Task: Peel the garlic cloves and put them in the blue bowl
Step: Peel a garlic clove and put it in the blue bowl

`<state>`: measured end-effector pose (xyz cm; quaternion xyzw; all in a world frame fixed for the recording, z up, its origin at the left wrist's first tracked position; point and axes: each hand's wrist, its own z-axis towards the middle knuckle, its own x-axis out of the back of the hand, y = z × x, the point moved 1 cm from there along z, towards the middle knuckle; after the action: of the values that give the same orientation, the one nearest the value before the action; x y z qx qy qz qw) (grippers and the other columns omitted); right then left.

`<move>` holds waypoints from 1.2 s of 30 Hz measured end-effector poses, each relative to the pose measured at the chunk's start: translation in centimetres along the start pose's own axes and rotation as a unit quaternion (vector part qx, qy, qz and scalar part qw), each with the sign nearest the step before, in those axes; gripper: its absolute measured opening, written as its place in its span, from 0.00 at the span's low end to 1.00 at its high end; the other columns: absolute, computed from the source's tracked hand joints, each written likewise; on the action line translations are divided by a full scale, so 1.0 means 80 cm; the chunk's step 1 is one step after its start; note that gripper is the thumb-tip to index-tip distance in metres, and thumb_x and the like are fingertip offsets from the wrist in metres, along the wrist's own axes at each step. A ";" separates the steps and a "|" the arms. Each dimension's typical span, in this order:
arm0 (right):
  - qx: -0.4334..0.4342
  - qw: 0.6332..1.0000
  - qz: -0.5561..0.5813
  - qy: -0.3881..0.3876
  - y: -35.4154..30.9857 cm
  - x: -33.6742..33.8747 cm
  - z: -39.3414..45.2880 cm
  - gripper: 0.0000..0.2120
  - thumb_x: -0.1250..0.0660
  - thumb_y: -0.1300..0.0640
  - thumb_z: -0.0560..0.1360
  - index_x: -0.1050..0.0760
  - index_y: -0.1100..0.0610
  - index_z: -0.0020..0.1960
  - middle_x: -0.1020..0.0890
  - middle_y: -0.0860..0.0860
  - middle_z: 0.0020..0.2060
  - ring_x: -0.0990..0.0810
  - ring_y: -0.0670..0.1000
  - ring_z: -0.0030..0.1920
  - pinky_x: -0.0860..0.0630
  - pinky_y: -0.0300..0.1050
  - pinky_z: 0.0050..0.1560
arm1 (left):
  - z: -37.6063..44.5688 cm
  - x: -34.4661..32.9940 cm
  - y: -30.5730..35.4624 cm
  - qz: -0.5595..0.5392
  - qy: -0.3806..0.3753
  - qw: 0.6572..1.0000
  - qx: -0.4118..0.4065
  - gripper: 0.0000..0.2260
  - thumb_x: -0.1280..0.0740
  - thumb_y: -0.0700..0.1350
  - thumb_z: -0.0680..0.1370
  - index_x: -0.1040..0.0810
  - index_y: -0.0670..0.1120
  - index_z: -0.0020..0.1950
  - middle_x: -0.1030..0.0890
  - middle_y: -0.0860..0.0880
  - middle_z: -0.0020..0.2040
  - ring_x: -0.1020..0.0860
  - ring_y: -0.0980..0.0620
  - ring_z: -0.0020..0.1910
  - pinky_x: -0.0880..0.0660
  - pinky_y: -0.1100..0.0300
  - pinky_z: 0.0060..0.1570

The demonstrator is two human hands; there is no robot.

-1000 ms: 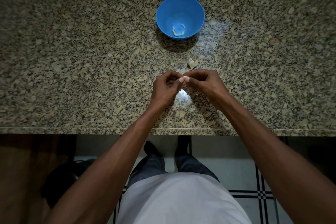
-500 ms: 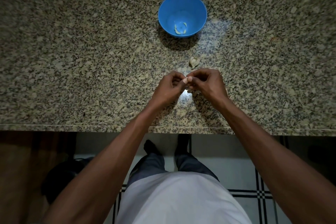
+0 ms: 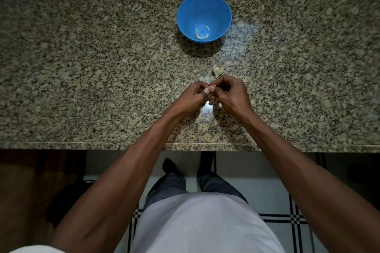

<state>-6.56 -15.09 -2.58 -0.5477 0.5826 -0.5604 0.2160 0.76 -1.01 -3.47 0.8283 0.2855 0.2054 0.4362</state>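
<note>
A blue bowl (image 3: 204, 17) stands on the granite counter, with a few pale peeled cloves (image 3: 202, 33) lying in its bottom. Below it, my left hand (image 3: 193, 98) and my right hand (image 3: 230, 94) meet fingertip to fingertip above the counter. Both pinch a small garlic clove (image 3: 210, 89), which the fingers hide almost entirely. A piece of unpeeled garlic or skin (image 3: 217, 70) lies on the counter just beyond my right hand, between the hands and the bowl.
The speckled granite counter (image 3: 82, 68) runs the full width, with its front edge (image 3: 102, 143) near my body. Small pale bits (image 3: 217, 105) lie under my right hand. Tiled floor and my legs show below the edge.
Both hands have stayed together at the same spot on the counter, with only small finger movements on the clove. The view shifted slightly.
</note>
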 end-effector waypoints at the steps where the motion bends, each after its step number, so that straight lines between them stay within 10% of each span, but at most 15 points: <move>1: -0.004 1.000 -0.003 0.003 -0.001 0.001 0.000 0.02 0.26 0.59 0.78 0.18 0.56 0.50 0.14 0.51 0.43 0.13 0.50 0.42 0.14 0.52 0.44 | 0.001 -0.003 0.000 0.016 0.009 1.000 -0.002 0.14 0.38 0.53 0.85 0.26 0.42 0.60 0.20 0.47 0.53 0.21 0.52 0.52 0.23 0.49 0.59; 12: -0.050 0.999 -0.004 -0.002 -0.006 0.009 0.009 0.05 0.26 0.58 0.79 0.19 0.58 0.53 0.13 0.52 0.43 0.12 0.49 0.40 0.16 0.44 0.37 | 0.006 -0.004 0.000 0.037 0.094 0.994 -0.047 0.11 0.33 0.48 0.83 0.24 0.42 0.61 0.18 0.46 0.55 0.18 0.53 0.53 0.20 0.58 0.52; 16: 0.062 0.985 -0.161 0.009 -0.007 0.016 0.015 0.07 0.29 0.64 0.80 0.15 0.60 0.57 0.12 0.55 0.51 0.13 0.48 0.45 0.20 0.30 0.40 | 0.009 0.004 -0.009 0.105 0.180 0.972 -0.112 0.09 0.28 0.42 0.80 0.21 0.43 0.59 0.18 0.47 0.51 0.18 0.53 0.50 0.19 0.64 0.46; 24: 0.201 0.909 -0.365 0.004 0.007 -0.002 0.017 0.09 0.30 0.67 0.78 0.18 0.60 0.40 0.20 0.53 0.38 0.21 0.51 0.34 0.20 0.47 0.32 | 0.014 0.006 -0.024 0.181 0.215 0.950 -0.137 0.09 0.30 0.38 0.79 0.24 0.47 0.57 0.22 0.48 0.52 0.22 0.52 0.48 0.18 0.55 0.49; 36: 0.252 0.851 -0.461 -0.008 0.009 -0.009 0.016 0.09 0.31 0.67 0.79 0.20 0.63 0.40 0.27 0.53 0.34 0.30 0.50 0.33 0.31 0.42 0.31 | 0.029 0.011 -0.030 0.208 0.209 0.945 -0.138 0.08 0.32 0.39 0.80 0.24 0.46 0.59 0.23 0.48 0.53 0.22 0.52 0.51 0.19 0.52 0.53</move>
<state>-5.54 -15.11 -3.82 -0.6845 0.1002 -0.7188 0.0688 2.11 -0.75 -6.61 0.7395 0.1600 0.4974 0.4245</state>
